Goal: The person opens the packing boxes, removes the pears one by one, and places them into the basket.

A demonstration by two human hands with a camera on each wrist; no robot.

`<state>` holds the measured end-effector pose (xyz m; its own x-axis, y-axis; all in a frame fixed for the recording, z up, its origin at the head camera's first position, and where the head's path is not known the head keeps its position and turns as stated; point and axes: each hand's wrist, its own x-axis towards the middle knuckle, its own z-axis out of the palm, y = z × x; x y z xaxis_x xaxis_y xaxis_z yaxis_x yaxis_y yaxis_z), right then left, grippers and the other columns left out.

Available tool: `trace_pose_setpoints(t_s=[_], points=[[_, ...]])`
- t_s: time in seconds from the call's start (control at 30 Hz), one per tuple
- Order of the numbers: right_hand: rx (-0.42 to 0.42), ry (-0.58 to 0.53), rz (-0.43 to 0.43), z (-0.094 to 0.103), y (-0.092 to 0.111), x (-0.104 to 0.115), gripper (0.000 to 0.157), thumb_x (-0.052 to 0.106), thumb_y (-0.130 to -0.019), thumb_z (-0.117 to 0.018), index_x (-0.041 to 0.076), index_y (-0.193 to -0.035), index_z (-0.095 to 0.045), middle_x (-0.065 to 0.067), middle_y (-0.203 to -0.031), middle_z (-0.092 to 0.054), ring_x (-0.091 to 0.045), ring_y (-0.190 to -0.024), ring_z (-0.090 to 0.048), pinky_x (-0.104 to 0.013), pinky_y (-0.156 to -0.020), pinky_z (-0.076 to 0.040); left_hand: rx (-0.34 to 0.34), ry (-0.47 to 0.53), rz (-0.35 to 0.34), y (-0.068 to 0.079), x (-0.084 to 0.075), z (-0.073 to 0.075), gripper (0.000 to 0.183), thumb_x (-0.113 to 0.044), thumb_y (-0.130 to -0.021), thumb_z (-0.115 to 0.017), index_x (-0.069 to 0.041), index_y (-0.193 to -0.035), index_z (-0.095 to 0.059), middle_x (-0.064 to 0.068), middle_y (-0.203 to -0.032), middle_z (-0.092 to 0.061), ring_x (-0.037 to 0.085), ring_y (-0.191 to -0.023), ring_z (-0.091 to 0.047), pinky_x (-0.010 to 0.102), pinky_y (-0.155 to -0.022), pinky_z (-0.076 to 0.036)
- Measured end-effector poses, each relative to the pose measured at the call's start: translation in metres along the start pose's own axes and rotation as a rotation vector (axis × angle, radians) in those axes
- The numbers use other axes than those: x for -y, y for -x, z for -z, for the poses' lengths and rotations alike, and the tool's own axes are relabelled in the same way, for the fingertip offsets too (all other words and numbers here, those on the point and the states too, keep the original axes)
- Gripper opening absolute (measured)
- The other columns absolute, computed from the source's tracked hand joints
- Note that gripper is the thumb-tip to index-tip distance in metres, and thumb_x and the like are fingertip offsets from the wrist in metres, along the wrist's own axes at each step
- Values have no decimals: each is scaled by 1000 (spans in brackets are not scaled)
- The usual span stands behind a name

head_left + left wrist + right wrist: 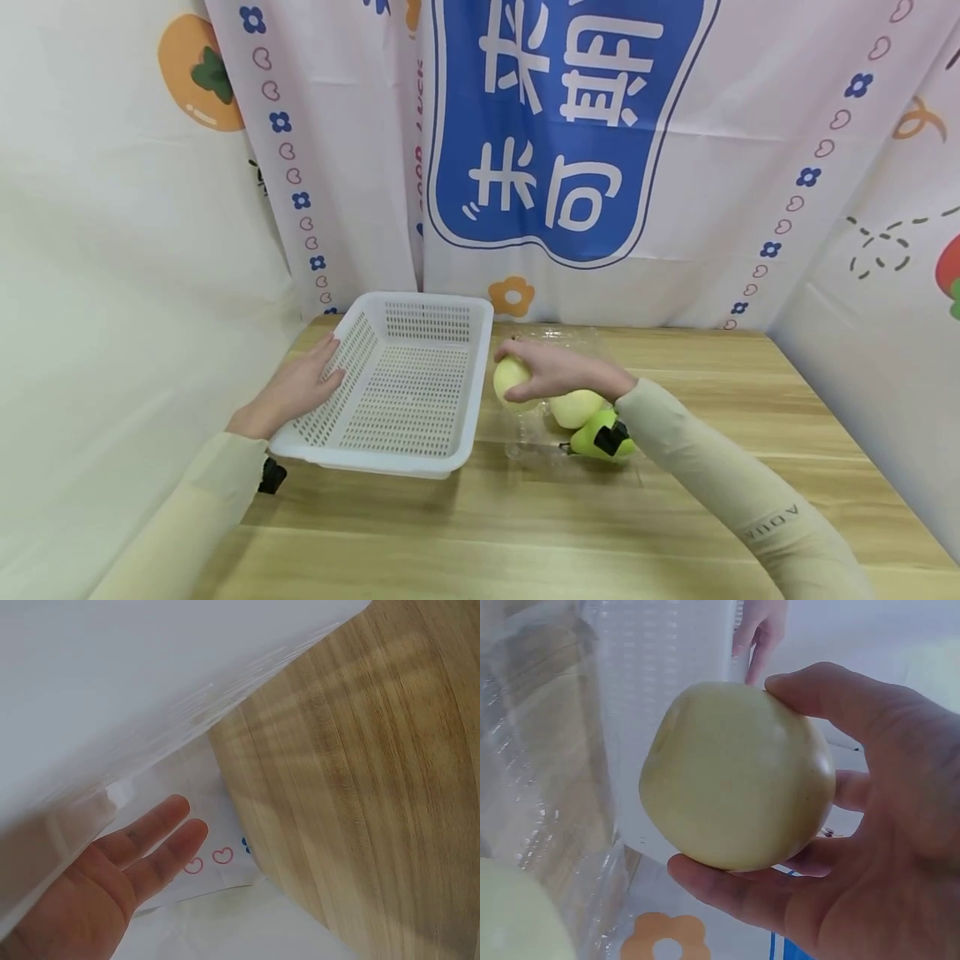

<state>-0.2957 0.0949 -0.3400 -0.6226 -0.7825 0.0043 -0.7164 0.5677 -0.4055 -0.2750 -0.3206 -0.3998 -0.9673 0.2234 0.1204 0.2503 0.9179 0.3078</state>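
Note:
My left hand (296, 387) holds the left rim of a white plastic basket (472, 400), its thumb on the inner side. In the left wrist view, two fairly straight fingers (169, 855) show beyond the basket wall. A round, pale yellow apple (735, 776) is gripped by my right hand (558, 369), thumb on one side and fingers on the other, just right of the basket. Below that hand lie another pale yellow apple (573, 410) and a green pear (588, 439) with a dark stem, the pear partly covered by the wrist camera.
Clear plastic packaging (525, 433) lies around the fruit on the wooden table (487, 542). A white printed cloth (360, 167) hangs along the table's back edge, with more white cloth at both sides. The basket's slotted floor (408, 396) is bare.

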Motion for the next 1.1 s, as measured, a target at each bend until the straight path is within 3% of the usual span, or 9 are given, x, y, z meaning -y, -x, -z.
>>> trace_pose_setpoints(t_s=[0.4,0.8,1.1], points=[[-33,42,20,15,-30,21,51,32,-84,-71,16,-129,-55,-3,-111,-58,-16,-91,-52,-24,-68,-47,21,19,19,-2,5,-1,67,-24,-100,-49,6,-153,-21,27,-162,-10,49,-147,-18,60,-121,-16],[-17,25,30,11,-67,40,55,36,-85,-71,19,-133,-53,-3,-113,-57,-15,-90,-56,-21,-65,-52,27,-1,26,-2,4,-1,68,-24,-100,-49,5,-153,-20,26,-162,-10,48,-147,-17,59,-122,-16],[-3,19,-29,5,-97,44,58,36,-86,-71,20,-138,-49,-2,-115,-58,-16,-92,-56,-22,-67,-51,30,6,23,-3,5,-2,68,-25,-99,-49,5,-154,-19,25,-163,-9,48,-148,-17,59,-122,-16]])
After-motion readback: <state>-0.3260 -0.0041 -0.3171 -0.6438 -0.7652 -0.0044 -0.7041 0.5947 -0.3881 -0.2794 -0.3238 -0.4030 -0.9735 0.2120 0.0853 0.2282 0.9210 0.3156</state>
